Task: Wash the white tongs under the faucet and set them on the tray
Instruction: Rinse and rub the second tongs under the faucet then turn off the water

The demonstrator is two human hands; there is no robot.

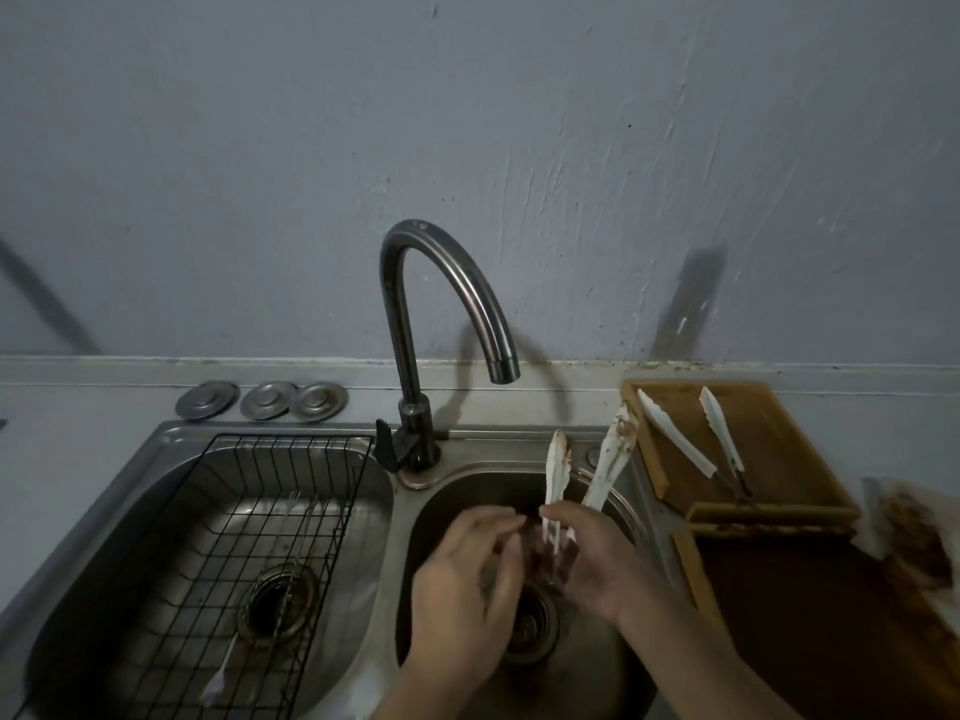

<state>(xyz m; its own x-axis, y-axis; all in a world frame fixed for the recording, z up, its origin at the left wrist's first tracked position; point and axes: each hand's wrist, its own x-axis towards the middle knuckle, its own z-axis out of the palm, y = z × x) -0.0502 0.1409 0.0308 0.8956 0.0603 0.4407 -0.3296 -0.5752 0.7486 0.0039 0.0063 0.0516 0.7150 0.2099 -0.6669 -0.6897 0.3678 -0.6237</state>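
A person's right hand (592, 558) grips soiled white tongs (582, 475) by the hinge end over the right sink basin (467, 491), their arms splayed toward 12 o'clock. The left hand (467, 579), blurred, hangs beside it with loosely curled fingers holding nothing. The faucet (441, 314) arches above; a wooden tray (774, 444) at 3 o'clock holds another pair of tongs (696, 439).

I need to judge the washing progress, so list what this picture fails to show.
Head view only:
- Left hand: blurred by motion; its grip cannot be told.
- White tongs hinge end: hidden behind the right hand that holds them.
- Faucet: too dim to tell whether water runs.
- Wooden tray: the handles of the clean tongs are dark and unclear.
- Right sink basin: cut off by the bottom edge.
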